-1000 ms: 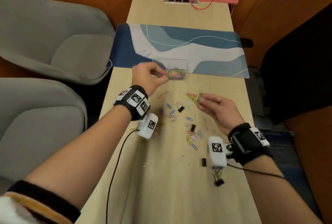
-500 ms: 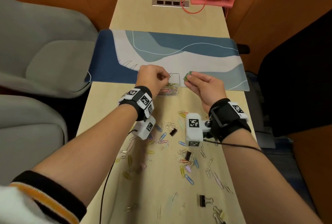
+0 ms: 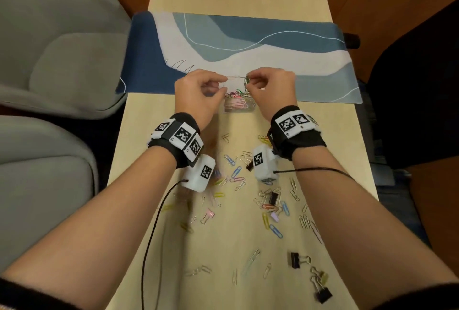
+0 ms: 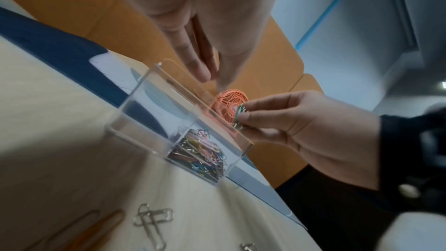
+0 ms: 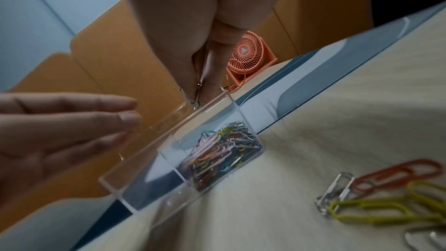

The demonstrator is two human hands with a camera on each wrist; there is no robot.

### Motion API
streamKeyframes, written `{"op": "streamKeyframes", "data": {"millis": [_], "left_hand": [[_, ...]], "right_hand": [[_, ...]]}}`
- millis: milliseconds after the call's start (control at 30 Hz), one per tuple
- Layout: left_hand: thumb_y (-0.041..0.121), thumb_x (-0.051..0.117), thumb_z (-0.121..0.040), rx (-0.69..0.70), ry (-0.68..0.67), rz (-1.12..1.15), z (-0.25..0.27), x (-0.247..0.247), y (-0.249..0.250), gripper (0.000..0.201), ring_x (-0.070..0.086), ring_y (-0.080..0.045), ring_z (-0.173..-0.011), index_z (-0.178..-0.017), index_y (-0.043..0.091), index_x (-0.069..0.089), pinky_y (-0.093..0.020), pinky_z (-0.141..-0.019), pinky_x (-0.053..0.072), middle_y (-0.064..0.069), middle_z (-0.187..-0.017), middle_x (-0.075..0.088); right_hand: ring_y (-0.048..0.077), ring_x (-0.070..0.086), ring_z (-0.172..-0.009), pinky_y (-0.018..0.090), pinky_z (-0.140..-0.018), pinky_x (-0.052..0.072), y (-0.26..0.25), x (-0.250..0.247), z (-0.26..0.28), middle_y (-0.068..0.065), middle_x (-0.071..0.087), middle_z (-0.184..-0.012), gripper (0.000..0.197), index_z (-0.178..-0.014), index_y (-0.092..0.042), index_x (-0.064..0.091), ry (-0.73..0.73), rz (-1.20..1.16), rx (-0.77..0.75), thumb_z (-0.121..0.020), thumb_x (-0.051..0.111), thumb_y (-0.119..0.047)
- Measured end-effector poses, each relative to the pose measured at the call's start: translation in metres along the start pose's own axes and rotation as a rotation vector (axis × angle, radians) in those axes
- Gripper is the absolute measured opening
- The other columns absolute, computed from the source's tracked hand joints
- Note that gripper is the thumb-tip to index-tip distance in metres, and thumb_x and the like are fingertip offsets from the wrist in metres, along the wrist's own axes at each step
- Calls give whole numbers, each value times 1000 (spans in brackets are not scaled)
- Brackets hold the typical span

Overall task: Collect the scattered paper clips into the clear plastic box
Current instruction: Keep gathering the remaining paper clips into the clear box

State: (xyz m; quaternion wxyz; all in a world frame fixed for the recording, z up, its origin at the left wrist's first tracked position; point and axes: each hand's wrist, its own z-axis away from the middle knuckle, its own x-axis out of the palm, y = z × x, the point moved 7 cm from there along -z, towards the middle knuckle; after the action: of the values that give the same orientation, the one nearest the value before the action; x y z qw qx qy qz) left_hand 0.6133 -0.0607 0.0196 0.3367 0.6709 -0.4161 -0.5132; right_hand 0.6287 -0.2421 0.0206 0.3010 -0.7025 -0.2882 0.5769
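paper clips (image 3: 272, 229) lie scattered across the near half of the desk (image 3: 218, 290), mixed with black binder clips (image 3: 296, 260) that could be swept up by mistake. further on, the clear plastic box (image 4: 154, 125) sits at the edge of the blue mat (image 3: 248, 44), already holding a colourful pile. the right hand (image 3: 269, 88) pinches a small bunch of clips (image 4: 240, 114) just above the far rim; let go off-centre, they may bounce off the wall onto the mat. the left hand (image 3: 196, 91) hovers over the box, fingers (image 5: 79, 114) loose and empty, and could nudge the light box.
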Motion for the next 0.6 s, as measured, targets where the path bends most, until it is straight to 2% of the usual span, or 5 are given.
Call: {"op": "streamKeyframes", "data": {"millis": [133,233,433,533,600], "left_hand": [[7,70,-80,42,25,5,18,-17,6,14,66,-11,-75,-91,12,76,-23,-74,57,-1,-91,69],[9,69,-80,84,12,-57,32,-30,10,14,62,-9,-76,-91,15,76,-21,-68,53,1,-90,67],[-3,62,-77,-19,-51,-219,82,-61,-14,30,57,-10,-79,-88,21,76,-27,-71,52,4,-93,64],[-2,64,-77,-166,-184,-510,123,-70,-37,28,55,-16,-92,-85,23,74,-36,-84,52,4,-95,61],[-2,63,-78,-226,-244,-607,152,-75,-43,30,52,-21,-100,-97,20,72,-40,-87,51,-2,-102,58]], "right_hand": [[15,67,-81,27,-88,53,-7,14,1,1,74,-89,17,-96,-16,76,-88,179,-58,-83,66,-11],[16,65,-99,28,-98,48,-12,22,5,-1,73,-106,23,-104,-19,75,-166,247,-62,-89,58,-15],[19,65,-96,27,-90,48,-33,12,44,2,72,-103,28,-102,-18,74,-124,240,-170,-86,55,-7],[20,63,-95,35,-89,51,-33,30,89,1,72,-101,33,-98,-19,75,-271,248,-207,-84,52,-1],[21,62,-95,38,-86,52,-31,47,123,1,70,-99,37,-98,-19,75,-408,288,-245,-81,52,4]]}}
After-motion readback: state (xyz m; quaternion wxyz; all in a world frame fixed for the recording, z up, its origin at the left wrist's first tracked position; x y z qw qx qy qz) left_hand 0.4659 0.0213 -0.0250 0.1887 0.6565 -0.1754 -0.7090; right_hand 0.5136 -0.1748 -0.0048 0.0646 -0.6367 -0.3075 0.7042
